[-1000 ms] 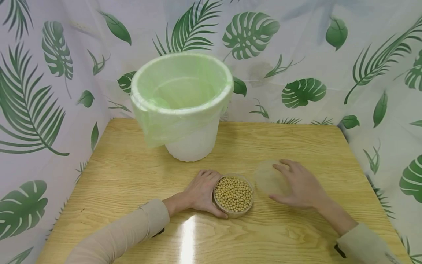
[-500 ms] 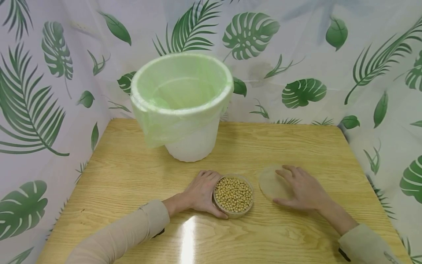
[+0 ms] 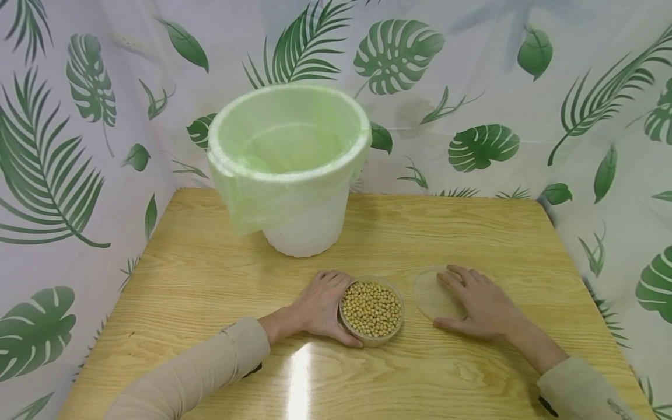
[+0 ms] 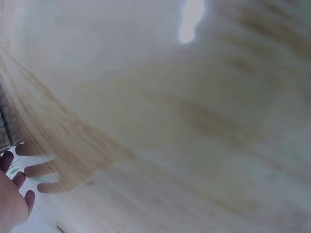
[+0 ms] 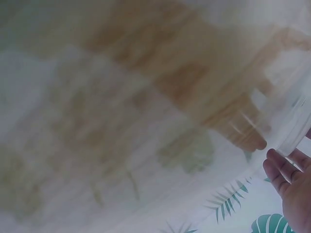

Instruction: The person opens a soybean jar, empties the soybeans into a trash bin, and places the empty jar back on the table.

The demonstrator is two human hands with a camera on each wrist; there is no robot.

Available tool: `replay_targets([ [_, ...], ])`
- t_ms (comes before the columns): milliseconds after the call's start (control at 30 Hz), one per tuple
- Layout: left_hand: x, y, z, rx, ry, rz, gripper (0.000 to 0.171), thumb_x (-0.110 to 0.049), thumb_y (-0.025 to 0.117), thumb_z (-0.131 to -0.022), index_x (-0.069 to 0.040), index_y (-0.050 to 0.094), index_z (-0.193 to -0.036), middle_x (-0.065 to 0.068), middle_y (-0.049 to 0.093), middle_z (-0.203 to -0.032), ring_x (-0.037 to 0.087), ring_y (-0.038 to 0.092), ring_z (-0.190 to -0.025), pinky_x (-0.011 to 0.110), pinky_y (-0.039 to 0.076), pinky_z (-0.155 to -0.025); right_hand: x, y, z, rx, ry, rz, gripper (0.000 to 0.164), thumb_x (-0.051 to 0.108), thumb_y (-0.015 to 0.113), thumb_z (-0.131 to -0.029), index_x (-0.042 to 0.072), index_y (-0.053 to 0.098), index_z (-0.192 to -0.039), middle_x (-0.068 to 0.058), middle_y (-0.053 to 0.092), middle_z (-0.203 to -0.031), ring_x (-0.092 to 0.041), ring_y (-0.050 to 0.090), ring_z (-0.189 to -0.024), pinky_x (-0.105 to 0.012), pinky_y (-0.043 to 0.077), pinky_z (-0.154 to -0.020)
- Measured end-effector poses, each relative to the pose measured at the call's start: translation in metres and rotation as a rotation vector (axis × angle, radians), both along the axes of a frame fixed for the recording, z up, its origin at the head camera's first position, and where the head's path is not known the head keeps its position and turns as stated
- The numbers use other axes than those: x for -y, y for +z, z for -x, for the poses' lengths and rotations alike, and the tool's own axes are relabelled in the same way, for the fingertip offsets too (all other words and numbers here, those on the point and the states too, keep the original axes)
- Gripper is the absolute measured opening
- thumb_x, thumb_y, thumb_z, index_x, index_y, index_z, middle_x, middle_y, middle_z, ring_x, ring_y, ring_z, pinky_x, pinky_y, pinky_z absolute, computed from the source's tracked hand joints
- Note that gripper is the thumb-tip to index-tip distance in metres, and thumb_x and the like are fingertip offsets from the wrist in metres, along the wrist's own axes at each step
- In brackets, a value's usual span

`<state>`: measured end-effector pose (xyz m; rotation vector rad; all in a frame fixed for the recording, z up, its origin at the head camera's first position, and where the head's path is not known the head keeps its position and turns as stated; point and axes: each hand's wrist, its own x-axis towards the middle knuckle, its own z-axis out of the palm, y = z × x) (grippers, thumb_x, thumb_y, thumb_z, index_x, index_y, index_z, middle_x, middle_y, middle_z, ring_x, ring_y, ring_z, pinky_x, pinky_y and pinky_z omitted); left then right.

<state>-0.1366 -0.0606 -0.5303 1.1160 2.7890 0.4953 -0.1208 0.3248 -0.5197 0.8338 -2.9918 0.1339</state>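
Lid (image 3: 427, 294) lay just right of the tub (image 3: 375, 342) of soybeans (image 3: 371, 309); remotely, I judged uncovering done, release outstanding. Left hand (image 3: 322, 306) gripped the tub, fingers curled; right hand (image 3: 482, 305) had fingers spread at the lid; I could not tell whether they pinched.

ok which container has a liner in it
The tall white plastic bin: a pale green film liner drapes over its rim; the small clear round tub of beige beans has none.
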Motion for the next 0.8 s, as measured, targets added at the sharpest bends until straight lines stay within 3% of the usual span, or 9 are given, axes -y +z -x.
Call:
replay_targets([
  [533,0.002,0.002,0.000,0.024,-0.004,0.025,0.120,-0.089,0.079,-0.061,-0.020,0.045,-0.153,-0.004,0.061,-0.143,0.020,0.053,-0.140,0.045,0.042,-0.121,0.001,-0.001,-0.003,0.001,0.004,-0.018,0.099,0.076,0.071,-0.084,0.007,0.051,-0.153,-0.025,0.051,-0.155,-0.047,0.055,-0.135,-0.069,0.050,-0.107],
  [800,0.008,0.018,0.000,0.049,-0.037,0.098,0.133,-0.091,0.073,-0.068,-0.010,0.031,-0.164,0.008,0.051,-0.160,0.027,0.046,-0.151,0.051,0.039,-0.126,0.014,0.006,-0.003,-0.007,0.061,0.068,0.102,0.072,0.077,-0.082,0.011,0.046,-0.157,-0.024,0.049,-0.156,-0.048,0.054,-0.137,-0.070,0.046,-0.111],
])
